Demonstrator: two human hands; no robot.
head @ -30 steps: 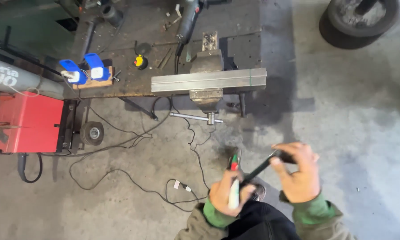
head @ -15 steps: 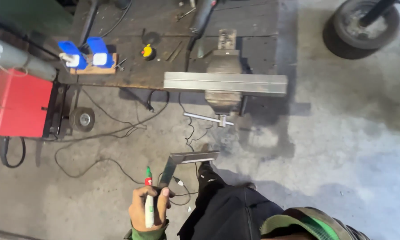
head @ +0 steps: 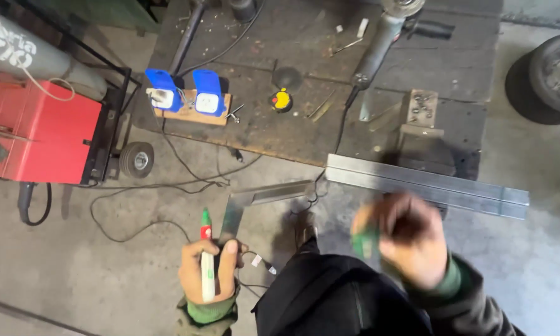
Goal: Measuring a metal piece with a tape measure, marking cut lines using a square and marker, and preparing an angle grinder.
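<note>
Below the dark metal counter (head: 292,134), the left hand (head: 208,274) clamps a white marker with a green cap (head: 206,264) and a steel square (head: 255,202); the blurred right hand (head: 410,239) is closed on something green.

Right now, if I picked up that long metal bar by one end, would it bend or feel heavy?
The metal bar would probably stay stiff: it looks like a straight steel tube with sharp, even edges. It likely feels heavy and tips down at the far end, since it is long. Its flat sides suggest it would slide, not roll.
</note>
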